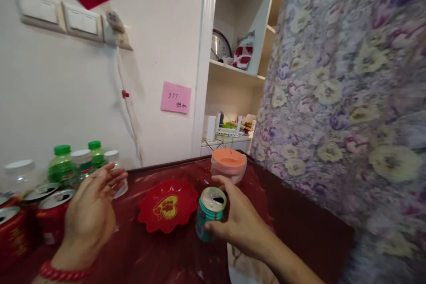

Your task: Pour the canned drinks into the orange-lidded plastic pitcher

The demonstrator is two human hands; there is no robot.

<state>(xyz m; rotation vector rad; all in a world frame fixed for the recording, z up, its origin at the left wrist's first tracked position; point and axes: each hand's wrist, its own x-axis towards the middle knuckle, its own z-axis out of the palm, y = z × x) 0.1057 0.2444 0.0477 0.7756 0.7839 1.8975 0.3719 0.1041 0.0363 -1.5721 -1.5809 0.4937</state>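
Note:
My right hand (244, 217) is curved round the right side of a green drink can (209, 219), which stands upright with its top opened. The thumb lies across the can's front; the index finger reaches behind its top, and the other fingers are hidden. On the left, my left hand (91, 215) is raised and empty, fingers stretched, a red bead bracelet (65, 271) at the wrist. It is nearest to a red drink can (55, 213), partly covering it. Between the two hands lies a red scalloped plate (149, 219) with a gold print.
Several red cans (11, 235) and bottles with green caps (62, 164) crowd the left, beside a white-lidded jar (20, 175). An orange-topped tub (229, 164) stands behind the green can. A floral curtain (333, 97) hangs on the right.

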